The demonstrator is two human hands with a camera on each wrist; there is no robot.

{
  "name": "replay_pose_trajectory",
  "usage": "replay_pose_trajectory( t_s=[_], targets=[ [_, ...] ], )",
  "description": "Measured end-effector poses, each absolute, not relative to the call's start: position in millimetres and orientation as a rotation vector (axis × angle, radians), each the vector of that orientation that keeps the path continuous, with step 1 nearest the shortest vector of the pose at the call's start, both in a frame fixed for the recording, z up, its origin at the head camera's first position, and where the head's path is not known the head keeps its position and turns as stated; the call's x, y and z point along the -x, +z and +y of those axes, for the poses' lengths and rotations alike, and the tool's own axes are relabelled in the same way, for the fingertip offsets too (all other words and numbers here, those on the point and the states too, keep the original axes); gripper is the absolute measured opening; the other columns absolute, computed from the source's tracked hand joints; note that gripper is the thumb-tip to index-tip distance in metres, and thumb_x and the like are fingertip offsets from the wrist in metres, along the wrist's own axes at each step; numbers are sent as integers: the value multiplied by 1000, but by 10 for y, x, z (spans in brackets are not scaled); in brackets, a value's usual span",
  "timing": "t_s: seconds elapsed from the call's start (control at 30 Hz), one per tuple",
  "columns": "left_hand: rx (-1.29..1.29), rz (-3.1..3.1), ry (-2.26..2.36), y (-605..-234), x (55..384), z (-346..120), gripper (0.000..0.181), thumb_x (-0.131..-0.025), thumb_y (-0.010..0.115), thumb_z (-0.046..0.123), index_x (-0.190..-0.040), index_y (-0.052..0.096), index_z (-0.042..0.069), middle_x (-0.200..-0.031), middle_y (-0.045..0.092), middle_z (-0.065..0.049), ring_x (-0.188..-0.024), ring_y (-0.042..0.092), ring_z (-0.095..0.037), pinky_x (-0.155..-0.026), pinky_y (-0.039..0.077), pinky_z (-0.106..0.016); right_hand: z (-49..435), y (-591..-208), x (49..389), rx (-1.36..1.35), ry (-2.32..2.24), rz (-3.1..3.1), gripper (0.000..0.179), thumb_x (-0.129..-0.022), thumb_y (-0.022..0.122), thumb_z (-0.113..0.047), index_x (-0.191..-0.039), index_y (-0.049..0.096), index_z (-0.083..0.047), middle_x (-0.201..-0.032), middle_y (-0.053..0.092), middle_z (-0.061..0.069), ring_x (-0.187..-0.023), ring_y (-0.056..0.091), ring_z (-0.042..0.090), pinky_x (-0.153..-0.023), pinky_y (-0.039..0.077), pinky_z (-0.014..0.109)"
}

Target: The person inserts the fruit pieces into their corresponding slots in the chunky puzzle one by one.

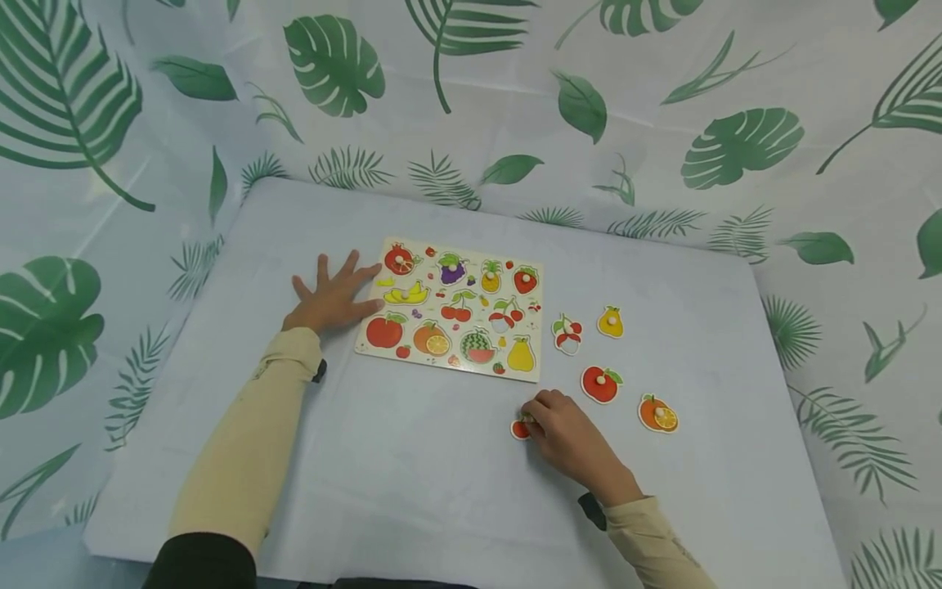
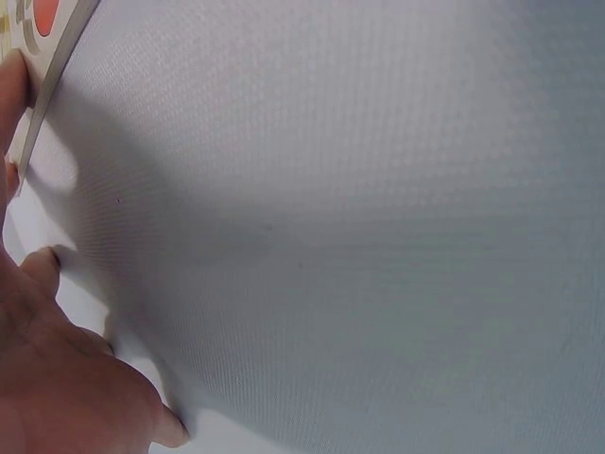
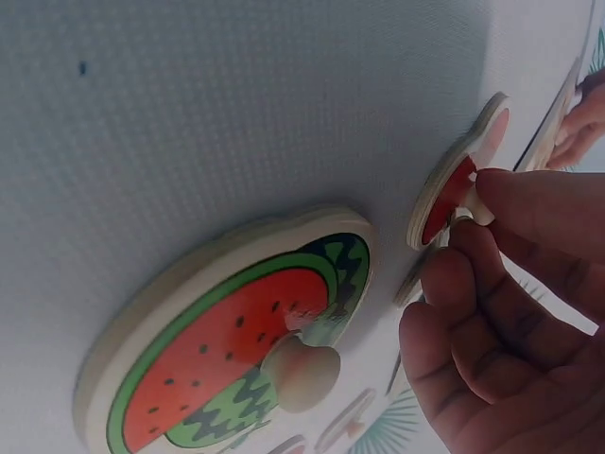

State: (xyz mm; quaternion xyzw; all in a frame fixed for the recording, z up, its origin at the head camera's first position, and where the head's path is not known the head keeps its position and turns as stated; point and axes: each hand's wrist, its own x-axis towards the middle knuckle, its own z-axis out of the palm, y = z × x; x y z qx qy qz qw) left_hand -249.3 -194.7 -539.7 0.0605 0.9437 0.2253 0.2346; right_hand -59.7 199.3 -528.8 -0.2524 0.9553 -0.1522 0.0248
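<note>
A wooden fruit puzzle board [image 1: 434, 366] lies flat on the white-covered table. My left hand [image 1: 331, 301] is spread at its left edge; in the left wrist view, the fingers [image 2: 11, 104] touch the board's rim. Nearer the front, my right hand [image 1: 570, 435] pinches the knob of a red fruit puzzle piece [image 1: 519, 430], between thumb and fingers in the right wrist view. That piece [image 3: 452, 194] is partly covered by the hand. A watermelon puzzle piece [image 3: 236, 340] lies close by, hidden in the head view.
Right of the board lie a cherry piece [image 1: 567, 335], a pear piece [image 1: 610, 322], an apple piece [image 1: 599, 384] and an orange piece [image 1: 658, 414]. Knobbed pieces, such as the grapes [image 1: 451, 268] and bananas [image 1: 406, 294], sit in the board. A leaf-patterned cloth [image 1: 515, 106] hangs behind the table.
</note>
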Motion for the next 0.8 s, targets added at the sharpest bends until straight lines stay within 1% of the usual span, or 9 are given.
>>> replay_pose_trajectory(
  t_s=[0.33, 0.5, 0.8],
  targets=[
    [-181, 2585, 613, -5398, 2494, -1967, 82, -105, 58, 56, -173, 21, 27, -179, -12, -11, -154, -32, -50, -108, -22, -83, 1995, -5290, 603, 760, -487, 2947, 21, -85, 87, 3, -101, 77, -4, -94, 68, 2, -87, 62, 18, -82, 60, 36],
    [-184, 2589, 612, -5391, 2486, -2005, 83, -106, 57, 56, -173, 20, 26, -179, -12, -12, -154, -32, -50, -108, -23, -82, 1968, -5272, 612, 789, -470, 2946, 21, -84, 87, 4, -100, 77, -4, -92, 68, 3, -85, 61, 18, -82, 59, 38],
    [-195, 2579, 623, -5408, 2482, -1964, 82, -106, 57, 55, -173, 21, 26, -179, -12, -11, -154, -32, -50, -108, -23, -82, 1994, -5212, 632, 785, -449, 2981, 23, -83, 90, 0, -101, 77, -5, -93, 68, 2, -86, 60, 18, -80, 59, 35]
  ],
)
